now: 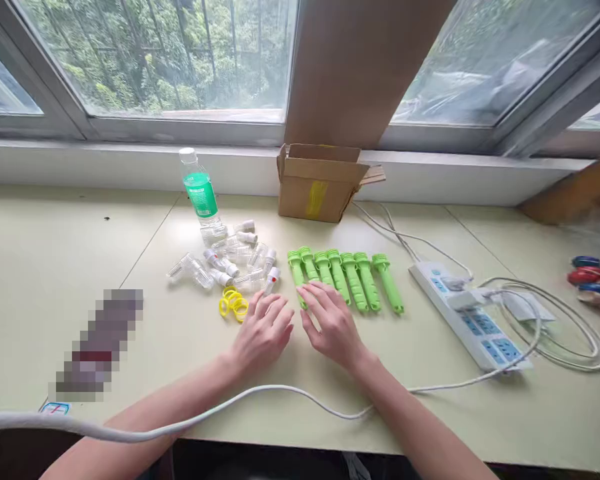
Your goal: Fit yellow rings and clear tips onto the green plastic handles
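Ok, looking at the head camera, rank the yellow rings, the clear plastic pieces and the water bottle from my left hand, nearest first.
1. yellow rings: just ahead and to the left of the left hand.
2. clear plastic pieces: scattered just behind the rings.
3. water bottle: upright at the back, behind the clear pieces.

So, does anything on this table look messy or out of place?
The green pieces lie in a neat row, but the clear pieces beside the bottle are a jumbled heap, lying every which way.
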The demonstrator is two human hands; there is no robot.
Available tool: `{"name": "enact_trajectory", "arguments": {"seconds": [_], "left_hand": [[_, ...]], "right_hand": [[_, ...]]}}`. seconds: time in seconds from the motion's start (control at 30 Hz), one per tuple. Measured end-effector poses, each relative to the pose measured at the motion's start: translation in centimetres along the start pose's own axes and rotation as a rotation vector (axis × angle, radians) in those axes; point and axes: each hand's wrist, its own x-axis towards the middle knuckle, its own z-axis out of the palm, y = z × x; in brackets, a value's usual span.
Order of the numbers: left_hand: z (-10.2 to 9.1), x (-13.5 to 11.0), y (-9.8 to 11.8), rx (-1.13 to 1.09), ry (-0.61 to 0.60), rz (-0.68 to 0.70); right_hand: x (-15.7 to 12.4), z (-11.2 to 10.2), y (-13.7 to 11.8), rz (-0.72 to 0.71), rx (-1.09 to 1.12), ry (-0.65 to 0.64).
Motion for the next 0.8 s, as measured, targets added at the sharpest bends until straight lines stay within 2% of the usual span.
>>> {"name": "enact_trajectory", "arguments": {"seconds": [0.23,0.4,0.7,0.8], "left_hand": [[-0.31,0.39,0.18,0.069,-0.047,-0.074],[-0.52,0.25,0.31,0.116,-0.072,-0.095],[-0.19,-0.17,0.46,0.202,-0.054,-0.117],[-0.31,-0.18,0.20,0.256,-0.054,-0.102]], "right_hand": [[0.22,0.07,-0.67,0.041,-0.077,-0.099],[0.19,0.03,-0.67,0.048,-0.072,-0.111],[0.20,-0.19,-0.74,0.032,0.045,0.060],[0.25,-0.05,-0.95,0.056,0.008,0.062]]}}
